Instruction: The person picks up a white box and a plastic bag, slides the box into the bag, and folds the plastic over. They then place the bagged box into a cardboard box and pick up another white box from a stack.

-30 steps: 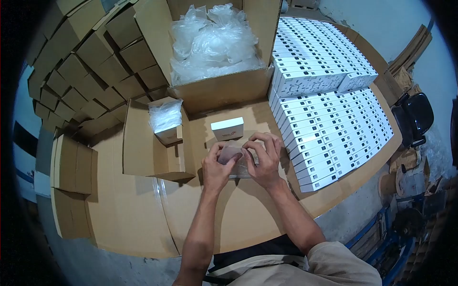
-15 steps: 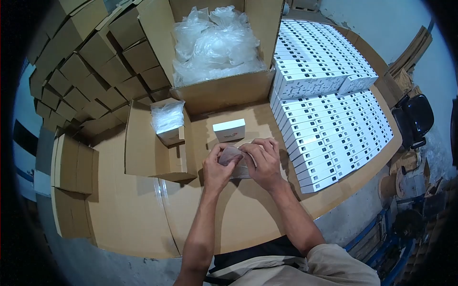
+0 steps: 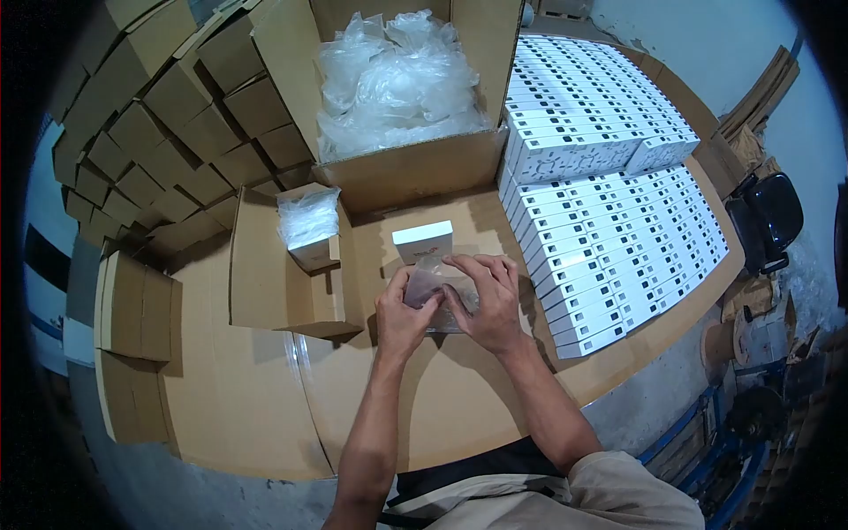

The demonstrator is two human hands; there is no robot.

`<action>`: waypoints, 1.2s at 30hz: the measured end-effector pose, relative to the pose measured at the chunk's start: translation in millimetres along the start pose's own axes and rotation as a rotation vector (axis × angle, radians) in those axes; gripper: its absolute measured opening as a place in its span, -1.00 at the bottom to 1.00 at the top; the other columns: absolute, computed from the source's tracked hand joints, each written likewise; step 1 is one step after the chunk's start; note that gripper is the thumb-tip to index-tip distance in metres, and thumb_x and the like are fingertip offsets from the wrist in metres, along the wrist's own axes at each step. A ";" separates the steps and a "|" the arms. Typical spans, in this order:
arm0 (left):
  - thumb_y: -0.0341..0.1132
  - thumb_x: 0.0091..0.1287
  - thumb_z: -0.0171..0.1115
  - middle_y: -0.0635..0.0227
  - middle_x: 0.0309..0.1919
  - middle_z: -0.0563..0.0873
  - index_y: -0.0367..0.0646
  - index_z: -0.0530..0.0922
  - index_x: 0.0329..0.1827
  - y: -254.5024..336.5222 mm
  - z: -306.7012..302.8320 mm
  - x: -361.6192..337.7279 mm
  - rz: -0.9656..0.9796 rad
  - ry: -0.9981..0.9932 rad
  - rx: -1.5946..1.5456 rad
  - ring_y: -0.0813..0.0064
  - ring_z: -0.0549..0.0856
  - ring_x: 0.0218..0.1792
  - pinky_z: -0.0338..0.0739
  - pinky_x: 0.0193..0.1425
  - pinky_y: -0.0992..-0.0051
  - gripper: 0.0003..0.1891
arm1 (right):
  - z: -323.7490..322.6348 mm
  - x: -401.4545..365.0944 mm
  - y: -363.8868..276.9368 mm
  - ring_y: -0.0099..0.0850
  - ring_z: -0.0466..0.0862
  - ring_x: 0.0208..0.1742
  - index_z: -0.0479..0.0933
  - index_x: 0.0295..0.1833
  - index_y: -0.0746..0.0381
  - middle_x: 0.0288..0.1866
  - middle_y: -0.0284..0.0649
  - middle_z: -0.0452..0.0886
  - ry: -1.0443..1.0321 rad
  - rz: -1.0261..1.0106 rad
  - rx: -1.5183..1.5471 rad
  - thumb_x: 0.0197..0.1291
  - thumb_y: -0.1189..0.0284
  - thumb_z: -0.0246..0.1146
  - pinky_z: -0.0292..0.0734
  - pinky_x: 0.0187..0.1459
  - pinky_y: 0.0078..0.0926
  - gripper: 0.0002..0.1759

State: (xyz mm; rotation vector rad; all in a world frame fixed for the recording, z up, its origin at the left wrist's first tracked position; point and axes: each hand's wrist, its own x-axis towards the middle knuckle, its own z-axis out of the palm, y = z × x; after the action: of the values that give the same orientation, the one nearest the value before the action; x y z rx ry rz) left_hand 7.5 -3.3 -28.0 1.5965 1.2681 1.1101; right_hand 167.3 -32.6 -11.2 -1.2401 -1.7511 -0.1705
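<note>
A clear plastic bag [image 3: 425,284] is stretched between my two hands, low over the cardboard-covered table [image 3: 353,397]. My left hand [image 3: 405,306] pinches its left side between thumb and fingers. On the other side, my right hand [image 3: 491,300] grips it with the thumb low and the forefinger near the upper edge. Just beyond my fingers stands a small white box [image 3: 423,240], its lower part partly hidden behind the bag. Left of my hands, an open carton [image 3: 265,274] contains bagged white boxes [image 3: 309,223].
A large carton [image 3: 415,172] full of clear plastic bags [image 3: 397,84] stands at the back. Rows of white boxes [image 3: 618,256] fill the right side, stacked higher at the rear. Brown cartons [image 3: 159,141] are piled at left; more cartons [image 3: 137,305] line the table's left edge.
The bag has been spread wider between my hands, more of it now rising in front of the white box. My right fingers have lifted and extended slightly.
</note>
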 end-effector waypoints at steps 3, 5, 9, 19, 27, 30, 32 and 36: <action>-0.46 0.19 0.51 0.29 -0.20 0.82 -0.22 0.63 -0.03 0.6 0.2 -0.3 -0.008 0.000 -0.011 0.51 0.78 -0.15 0.67 -0.03 0.40 -0.70 | 2.4 -2.9 2.3 -0.30 0.68 -0.05 0.57 0.20 0.23 -0.08 -0.27 0.71 -0.007 0.044 0.043 0.07 0.51 0.53 0.39 0.15 -0.20 -0.46; -0.46 0.19 0.50 0.29 -0.20 0.82 -0.22 0.64 -0.04 -1.6 0.6 -0.1 -0.001 -0.002 -0.010 0.50 0.79 -0.14 0.67 -0.02 0.40 -0.71 | 2.5 -4.2 3.9 -0.30 0.69 -0.08 0.59 0.14 0.24 -0.10 -0.27 0.72 -0.026 0.064 0.054 0.09 0.51 0.52 0.39 0.15 -0.21 -0.53; -0.44 0.20 0.53 0.28 -0.19 0.83 -0.22 0.64 -0.04 -0.1 0.7 -0.8 -0.023 -0.034 -0.025 0.48 0.80 -0.12 0.68 -0.01 0.40 -0.70 | 1.0 -5.2 9.0 -0.33 0.70 -0.14 0.62 -0.04 0.22 -0.14 -0.29 0.73 -0.072 0.048 0.013 0.13 0.47 0.50 0.39 0.13 -0.23 -0.71; -0.40 0.18 0.59 0.25 -0.15 0.83 -0.20 0.64 0.03 -3.1 -2.9 -1.2 0.009 -0.028 0.004 0.43 0.81 -0.10 0.68 0.02 0.36 -0.62 | -14.0 15.4 -0.6 -0.41 0.69 -0.26 0.71 -0.19 0.12 -0.41 -0.46 0.72 -0.150 0.034 -0.086 0.17 0.42 0.51 0.33 0.00 -0.26 -0.87; -0.57 0.14 0.53 0.26 -0.03 0.85 -0.11 0.62 0.23 1.1 -1.7 -2.0 0.110 -0.063 -0.095 0.37 0.82 0.02 0.68 0.07 0.36 -0.46 | -17.3 40.6 -6.5 -0.15 0.75 -0.10 0.69 -0.11 0.23 -0.13 -0.18 0.77 -0.561 0.071 0.042 0.22 0.43 0.41 0.55 0.00 -0.12 -0.83; -0.63 0.14 0.50 0.20 0.06 0.82 -0.08 0.58 0.33 3.1 -2.8 0.3 0.044 -0.085 -0.158 0.35 0.79 0.10 0.67 0.16 0.36 -0.37 | -19.5 47.6 -8.4 -0.02 0.75 -0.13 0.64 -0.12 0.28 -0.19 -0.05 0.75 -0.573 0.105 0.142 0.22 0.45 0.38 0.63 -0.08 -0.05 -0.83; -0.59 0.14 0.52 0.18 0.06 0.82 -0.05 0.54 0.38 11.5 -7.4 0.4 -0.005 -0.107 -0.133 0.35 0.79 0.10 0.68 0.16 0.36 -0.32 | -20.2 50.3 -8.2 0.01 0.75 -0.17 0.61 -0.14 0.29 -0.25 -0.01 0.74 -0.556 0.115 0.194 0.24 0.45 0.35 0.65 -0.10 -0.04 -0.85; -0.47 0.15 0.59 0.19 -0.06 0.85 -0.11 0.63 0.28 6.3 -8.2 -0.3 -0.038 -0.102 -0.009 0.39 0.81 0.00 0.68 0.09 0.35 -0.42 | -13.6 48.9 -1.4 0.01 0.74 -0.20 0.60 -0.15 0.27 -0.27 -0.01 0.74 -0.508 0.105 0.237 0.27 0.42 0.35 0.62 -0.09 -0.06 -0.85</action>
State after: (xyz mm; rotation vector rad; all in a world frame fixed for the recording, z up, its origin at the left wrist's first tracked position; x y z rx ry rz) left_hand 1.4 -4.3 -19.7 1.5952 1.2204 0.9969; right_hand 172.8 -8.8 33.4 -1.2648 -2.0521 0.4381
